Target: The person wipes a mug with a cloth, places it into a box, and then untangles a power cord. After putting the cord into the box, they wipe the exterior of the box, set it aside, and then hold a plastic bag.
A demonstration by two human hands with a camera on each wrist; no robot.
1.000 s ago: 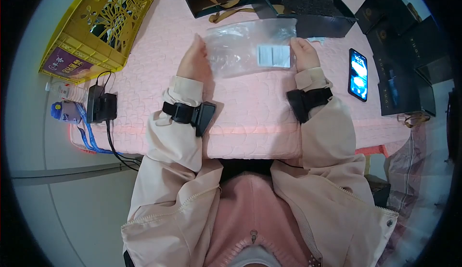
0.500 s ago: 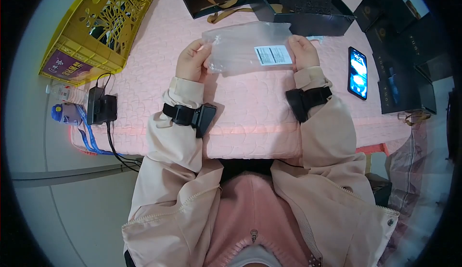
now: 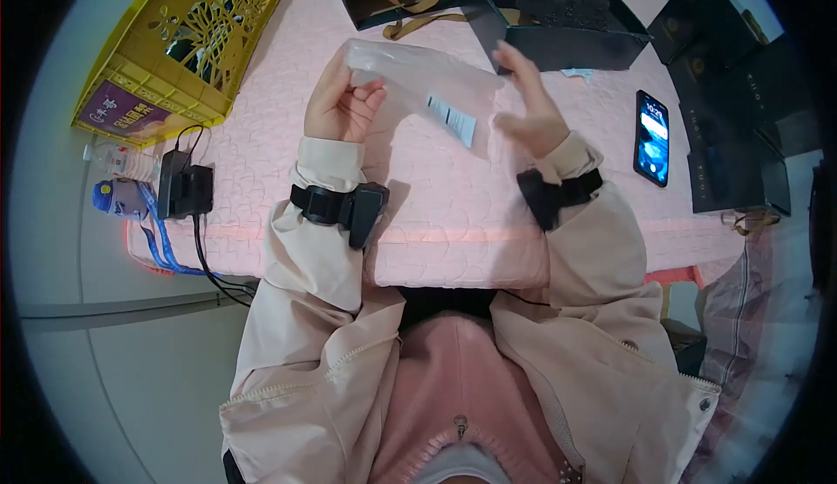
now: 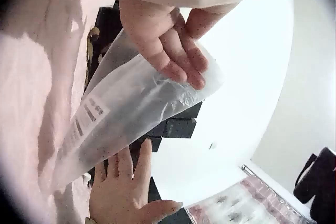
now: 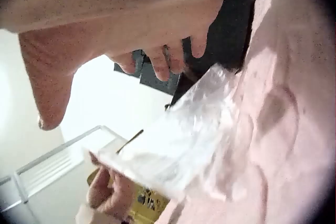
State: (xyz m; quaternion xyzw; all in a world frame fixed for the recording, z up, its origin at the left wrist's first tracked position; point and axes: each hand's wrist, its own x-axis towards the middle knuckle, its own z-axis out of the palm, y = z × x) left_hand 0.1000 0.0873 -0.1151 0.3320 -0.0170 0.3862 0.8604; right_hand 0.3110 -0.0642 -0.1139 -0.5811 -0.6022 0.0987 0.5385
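A clear plastic bag (image 3: 418,74) with a white printed label (image 3: 452,121) slants down to the right over the pink quilted cover. My left hand (image 3: 340,105) pinches its upper left end; in the left wrist view the fingers (image 4: 170,56) lie curled against the film. My right hand (image 3: 534,105) is off the bag, just right of its lower end, thumb spread from straight fingers. In the right wrist view that hand (image 5: 131,45) hangs above the crinkled bag (image 5: 184,134), holding nothing.
A yellow crate (image 3: 174,57) stands at the left, near a black device (image 3: 186,189) with cables and a blue-lidded bottle (image 3: 118,198). Dark open boxes (image 3: 558,44) line the back. A lit phone (image 3: 651,139) lies right, beside dark boxes (image 3: 732,166).
My right hand has let go of the bag and opened. The bag's right end has dropped, so its label now tilts downward, while my left hand keeps its grip.
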